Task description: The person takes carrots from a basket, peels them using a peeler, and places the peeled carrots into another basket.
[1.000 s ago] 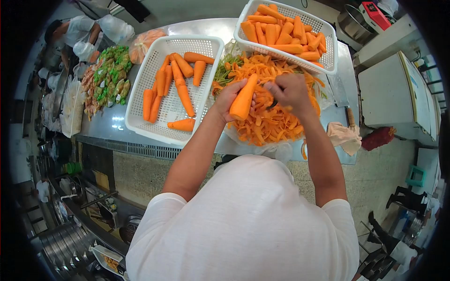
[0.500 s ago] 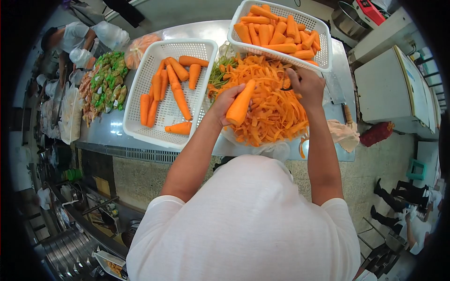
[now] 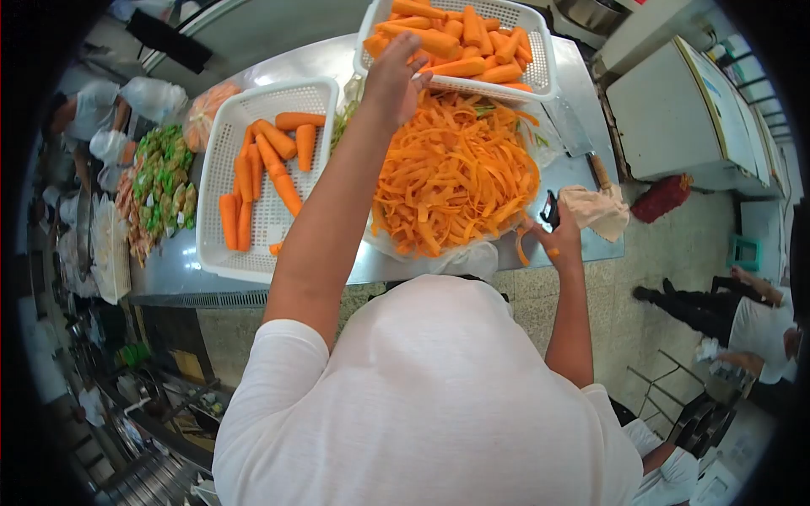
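My left hand [image 3: 395, 88] reaches over the near left edge of the far white basket [image 3: 544, 80]. Its fingers are apart, and the fingertips touch or lie just over a peeled carrot [image 3: 434, 42] on the pile there. On the right, my right hand [image 3: 563, 240] is closed around a black-handled peeler [image 3: 551, 211], partly hidden by the fingers. A strip of peel hangs by that hand. Between both hands lies a big heap of orange carrot peelings [image 3: 456, 181] on clear plastic. The left white basket [image 3: 240, 268] holds several carrots [image 3: 278, 139].
A cleaver [image 3: 569, 126] with a wooden handle and a crumpled cloth [image 3: 595, 211] lie at the table's right. Green-and-brown packed produce [image 3: 164, 173] sits at the left. A red sack [image 3: 662, 199] is on the floor. Other people are at both sides.
My left hand has moved with a carrot from the peelings to the far basket, and its fingers have spread. My right hand has moved down and right with the peeler. The view has shifted.
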`<state>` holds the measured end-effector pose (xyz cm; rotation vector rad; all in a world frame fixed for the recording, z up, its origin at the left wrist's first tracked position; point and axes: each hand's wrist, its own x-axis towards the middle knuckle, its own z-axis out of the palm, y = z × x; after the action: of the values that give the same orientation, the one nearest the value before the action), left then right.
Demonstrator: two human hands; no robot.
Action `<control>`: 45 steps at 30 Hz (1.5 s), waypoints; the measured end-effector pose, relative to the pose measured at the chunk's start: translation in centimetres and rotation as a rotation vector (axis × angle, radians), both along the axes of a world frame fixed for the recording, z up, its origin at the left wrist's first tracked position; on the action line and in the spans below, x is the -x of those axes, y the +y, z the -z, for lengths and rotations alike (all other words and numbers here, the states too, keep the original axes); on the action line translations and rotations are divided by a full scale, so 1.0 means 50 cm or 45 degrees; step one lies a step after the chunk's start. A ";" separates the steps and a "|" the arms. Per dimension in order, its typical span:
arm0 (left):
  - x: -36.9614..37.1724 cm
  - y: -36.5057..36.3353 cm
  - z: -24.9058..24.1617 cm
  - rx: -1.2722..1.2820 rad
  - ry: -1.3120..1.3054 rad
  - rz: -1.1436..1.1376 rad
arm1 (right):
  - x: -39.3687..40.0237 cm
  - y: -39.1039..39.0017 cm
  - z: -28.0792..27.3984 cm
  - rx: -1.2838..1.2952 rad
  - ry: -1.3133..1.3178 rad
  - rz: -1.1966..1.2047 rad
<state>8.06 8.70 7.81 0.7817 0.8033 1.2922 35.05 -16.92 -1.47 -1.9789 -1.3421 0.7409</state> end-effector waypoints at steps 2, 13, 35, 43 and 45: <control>-0.009 -0.041 0.025 -0.036 0.232 0.193 | 0.015 -0.028 0.034 0.101 -0.139 0.023; 0.164 -0.234 0.129 -0.337 0.956 0.301 | 0.018 0.000 0.135 -0.106 -0.258 0.227; 0.587 -0.326 0.066 -0.065 1.643 -0.468 | 0.406 0.301 -0.088 -0.335 -0.146 -0.657; 0.287 -0.334 0.053 -1.067 1.279 -0.035 | 0.542 0.290 -0.100 -0.338 0.191 -0.688; 0.290 -0.329 0.060 -1.085 1.354 -0.001 | 0.539 0.290 -0.091 -0.273 0.191 -0.698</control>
<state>-6.43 -7.73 4.79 2.2549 1.0438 1.1554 8.11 -2.40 3.05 -1.3657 -1.8083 0.9229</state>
